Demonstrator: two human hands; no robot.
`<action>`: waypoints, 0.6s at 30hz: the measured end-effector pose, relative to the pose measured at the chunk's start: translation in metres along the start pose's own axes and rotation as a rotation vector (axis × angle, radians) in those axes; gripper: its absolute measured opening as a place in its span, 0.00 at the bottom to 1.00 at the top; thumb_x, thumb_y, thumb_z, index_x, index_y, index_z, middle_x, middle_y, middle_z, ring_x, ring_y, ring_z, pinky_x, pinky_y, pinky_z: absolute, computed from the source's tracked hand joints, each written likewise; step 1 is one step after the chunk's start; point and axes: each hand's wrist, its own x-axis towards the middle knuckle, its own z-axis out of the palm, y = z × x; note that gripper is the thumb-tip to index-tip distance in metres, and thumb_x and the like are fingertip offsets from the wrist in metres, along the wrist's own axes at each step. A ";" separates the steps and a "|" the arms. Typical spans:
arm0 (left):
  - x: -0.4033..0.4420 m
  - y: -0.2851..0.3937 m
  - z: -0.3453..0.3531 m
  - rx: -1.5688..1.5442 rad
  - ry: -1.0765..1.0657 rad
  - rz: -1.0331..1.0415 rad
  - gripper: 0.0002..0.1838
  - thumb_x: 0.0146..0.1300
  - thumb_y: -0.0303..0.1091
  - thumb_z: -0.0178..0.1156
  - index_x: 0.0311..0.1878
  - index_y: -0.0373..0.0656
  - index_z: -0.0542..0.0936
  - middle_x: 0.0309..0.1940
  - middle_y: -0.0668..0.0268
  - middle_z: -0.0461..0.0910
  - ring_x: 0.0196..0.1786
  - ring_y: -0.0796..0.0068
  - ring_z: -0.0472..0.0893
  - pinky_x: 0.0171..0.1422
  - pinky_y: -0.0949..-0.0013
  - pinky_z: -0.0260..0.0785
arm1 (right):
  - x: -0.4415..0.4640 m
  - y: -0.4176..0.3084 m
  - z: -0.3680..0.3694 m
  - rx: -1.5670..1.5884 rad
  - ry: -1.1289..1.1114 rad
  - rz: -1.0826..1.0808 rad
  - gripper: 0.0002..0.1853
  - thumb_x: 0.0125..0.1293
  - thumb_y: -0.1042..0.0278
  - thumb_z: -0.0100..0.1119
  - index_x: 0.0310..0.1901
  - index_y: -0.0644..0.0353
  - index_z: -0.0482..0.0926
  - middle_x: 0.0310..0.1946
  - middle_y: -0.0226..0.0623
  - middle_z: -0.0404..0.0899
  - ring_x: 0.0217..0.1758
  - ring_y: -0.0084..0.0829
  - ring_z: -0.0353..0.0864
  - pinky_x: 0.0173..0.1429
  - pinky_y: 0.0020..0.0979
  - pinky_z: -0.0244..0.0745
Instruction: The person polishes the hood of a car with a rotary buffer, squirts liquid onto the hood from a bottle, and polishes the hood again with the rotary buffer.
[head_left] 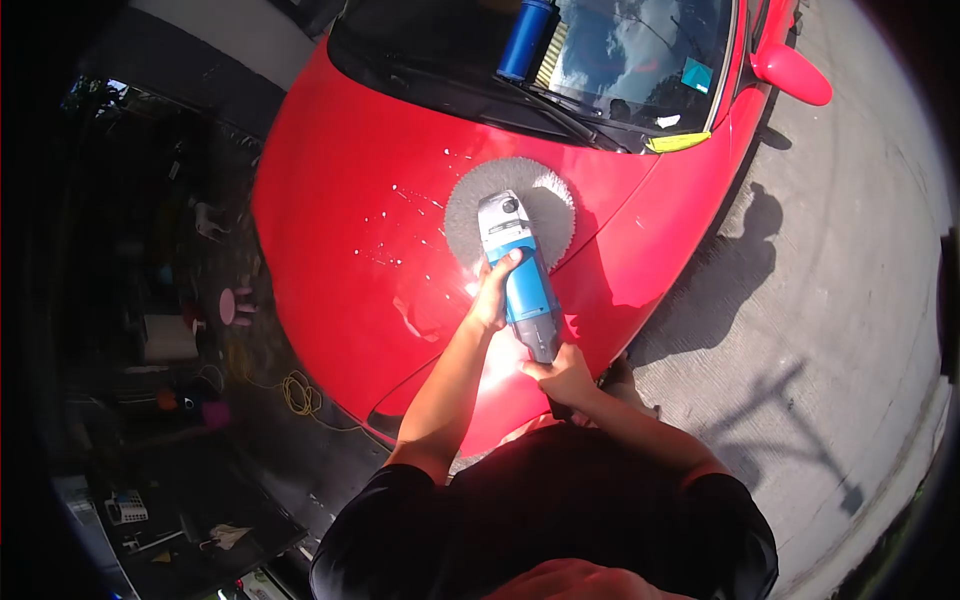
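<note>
Surface: glossy red car hood (330, 220), sunlit below us
Blue-grey-silver power polisher (529, 280): ahead of us over the hood, long axis slanting slightly left towards the dark glass windscreen (620, 70)
Round fluffy grey pad (468, 205): at its far end
Our left hand (494, 292): nearer the pad, curled round the blue body
Our right hand (563, 377): closed round the rear handle
Small white spots (396, 187): left of the pad

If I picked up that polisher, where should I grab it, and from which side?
Probably the blue body and grey rear section of the polisher, coming from its tail end: there it is slim, while the wide round pad spreads around the front.
</note>
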 end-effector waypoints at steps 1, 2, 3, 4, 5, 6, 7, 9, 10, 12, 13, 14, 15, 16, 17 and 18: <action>-0.006 0.007 0.003 0.026 0.004 0.058 0.41 0.64 0.60 0.75 0.69 0.39 0.75 0.46 0.57 0.85 0.46 0.63 0.89 0.51 0.55 0.89 | 0.007 0.020 0.016 0.112 0.062 -0.188 0.26 0.62 0.55 0.79 0.54 0.65 0.85 0.35 0.52 0.90 0.42 0.49 0.94 0.47 0.46 0.85; -0.009 0.011 0.005 0.052 0.006 0.116 0.40 0.65 0.59 0.75 0.68 0.39 0.75 0.46 0.57 0.85 0.45 0.63 0.89 0.50 0.55 0.89 | 0.010 0.015 0.021 0.093 0.090 -0.168 0.27 0.62 0.55 0.79 0.55 0.65 0.85 0.39 0.54 0.91 0.48 0.48 0.94 0.53 0.46 0.85; -0.006 0.009 0.003 0.112 0.043 0.096 0.40 0.65 0.58 0.74 0.69 0.38 0.74 0.45 0.57 0.85 0.44 0.63 0.89 0.51 0.56 0.89 | 0.018 0.015 0.016 0.074 -0.020 0.040 0.27 0.61 0.55 0.79 0.56 0.65 0.85 0.40 0.53 0.91 0.48 0.48 0.94 0.53 0.46 0.85; -0.003 0.003 -0.007 0.114 0.050 -0.016 0.40 0.64 0.57 0.75 0.69 0.38 0.74 0.46 0.57 0.85 0.45 0.62 0.89 0.51 0.55 0.89 | 0.012 0.002 0.011 0.057 -0.153 0.263 0.27 0.61 0.56 0.79 0.56 0.65 0.85 0.42 0.53 0.91 0.49 0.47 0.93 0.54 0.46 0.84; -0.015 -0.008 -0.015 0.053 0.088 -0.065 0.42 0.63 0.54 0.77 0.72 0.40 0.72 0.51 0.56 0.84 0.51 0.61 0.87 0.57 0.54 0.85 | -0.007 0.011 0.018 0.095 -0.131 0.201 0.26 0.61 0.56 0.79 0.54 0.66 0.85 0.39 0.51 0.90 0.47 0.46 0.93 0.52 0.46 0.84; -0.011 -0.010 -0.020 -0.002 0.104 -0.080 0.44 0.61 0.50 0.79 0.74 0.41 0.70 0.56 0.55 0.83 0.58 0.60 0.85 0.62 0.53 0.82 | -0.014 0.020 0.019 0.127 -0.089 0.104 0.25 0.61 0.57 0.80 0.52 0.66 0.85 0.37 0.50 0.90 0.44 0.45 0.93 0.49 0.46 0.84; -0.016 -0.002 -0.011 0.029 0.052 -0.012 0.45 0.60 0.49 0.80 0.75 0.41 0.70 0.58 0.55 0.82 0.60 0.60 0.84 0.64 0.53 0.81 | -0.010 0.023 0.020 0.161 -0.042 0.003 0.24 0.61 0.57 0.80 0.51 0.67 0.85 0.35 0.48 0.89 0.41 0.44 0.93 0.47 0.46 0.83; -0.033 -0.002 0.000 0.050 -0.051 0.026 0.46 0.61 0.48 0.81 0.76 0.40 0.69 0.61 0.54 0.82 0.62 0.60 0.83 0.66 0.53 0.80 | -0.021 0.012 0.025 0.209 -0.006 0.092 0.20 0.62 0.59 0.79 0.45 0.67 0.84 0.30 0.44 0.87 0.35 0.39 0.90 0.41 0.44 0.81; -0.036 -0.005 0.001 0.046 -0.116 0.017 0.46 0.61 0.47 0.81 0.77 0.40 0.69 0.62 0.53 0.82 0.63 0.60 0.83 0.67 0.54 0.80 | -0.031 0.011 0.029 0.219 -0.007 0.142 0.19 0.62 0.60 0.79 0.43 0.67 0.84 0.28 0.43 0.86 0.32 0.36 0.88 0.39 0.44 0.80; -0.031 -0.009 0.017 0.121 0.033 -0.056 0.49 0.61 0.48 0.81 0.78 0.38 0.66 0.62 0.51 0.81 0.62 0.59 0.84 0.66 0.53 0.81 | -0.026 0.041 0.036 0.280 -0.055 0.146 0.16 0.64 0.62 0.79 0.37 0.66 0.82 0.24 0.40 0.82 0.27 0.28 0.84 0.33 0.40 0.76; -0.037 -0.010 0.012 0.060 0.053 -0.070 0.50 0.61 0.49 0.81 0.78 0.37 0.65 0.63 0.49 0.80 0.63 0.58 0.83 0.68 0.51 0.80 | -0.024 0.043 0.028 0.254 -0.095 0.166 0.16 0.65 0.62 0.78 0.37 0.65 0.82 0.23 0.40 0.82 0.27 0.27 0.84 0.32 0.39 0.76; -0.037 -0.009 0.009 0.000 0.055 -0.070 0.52 0.60 0.50 0.82 0.79 0.37 0.63 0.64 0.48 0.79 0.65 0.57 0.82 0.69 0.50 0.79 | -0.020 0.036 0.022 0.224 -0.119 0.170 0.16 0.65 0.62 0.78 0.37 0.65 0.82 0.23 0.40 0.82 0.27 0.27 0.83 0.32 0.39 0.75; -0.034 -0.018 -0.001 -0.008 0.097 -0.037 0.52 0.60 0.50 0.82 0.79 0.38 0.62 0.67 0.49 0.77 0.68 0.56 0.80 0.73 0.49 0.76 | -0.026 0.026 0.020 0.261 -0.111 0.070 0.16 0.65 0.61 0.79 0.38 0.66 0.83 0.21 0.39 0.81 0.25 0.29 0.83 0.32 0.40 0.76; -0.040 -0.011 -0.005 0.010 0.087 0.042 0.52 0.60 0.49 0.82 0.79 0.39 0.61 0.68 0.50 0.76 0.71 0.55 0.77 0.77 0.47 0.72 | -0.023 0.024 0.029 0.217 -0.003 -0.177 0.16 0.65 0.61 0.78 0.39 0.66 0.85 0.19 0.39 0.80 0.24 0.31 0.83 0.31 0.41 0.77; -0.041 -0.005 -0.013 0.015 0.065 0.074 0.51 0.60 0.49 0.81 0.78 0.39 0.62 0.66 0.50 0.77 0.69 0.55 0.79 0.75 0.48 0.74 | -0.017 0.025 0.037 0.191 -0.002 -0.212 0.16 0.65 0.61 0.78 0.39 0.67 0.85 0.19 0.40 0.80 0.23 0.32 0.84 0.31 0.41 0.78; -0.044 -0.003 -0.025 0.014 0.052 0.090 0.51 0.60 0.49 0.81 0.78 0.39 0.63 0.65 0.51 0.78 0.66 0.56 0.81 0.73 0.49 0.77 | -0.014 0.029 0.044 0.166 -0.008 -0.229 0.15 0.64 0.62 0.78 0.39 0.67 0.86 0.18 0.40 0.80 0.23 0.33 0.85 0.31 0.41 0.78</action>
